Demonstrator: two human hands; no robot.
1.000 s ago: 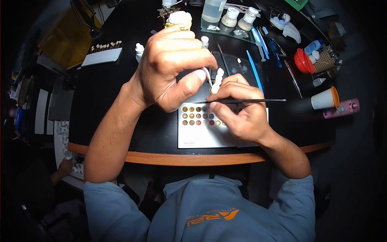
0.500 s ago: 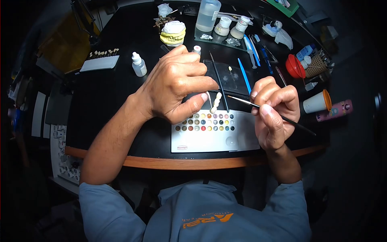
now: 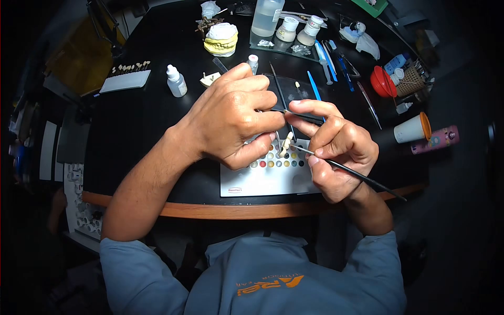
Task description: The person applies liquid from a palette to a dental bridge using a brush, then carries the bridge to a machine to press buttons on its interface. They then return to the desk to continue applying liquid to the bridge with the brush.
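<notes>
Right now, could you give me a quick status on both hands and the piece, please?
Left hand pinching the tooth bridge over the colour palette. Right hand gripping a thin brush, tip near the bridge. Nothing between them.

The near end of the tooth bridge (image 3: pixel 286 144) is hidden under the left hand (image 3: pixel 231 118), part of the colour palette (image 3: pixel 262 181) is covered beneath both hands, and the brush (image 3: pixel 357 176) tip is too fine to be made out.
</notes>
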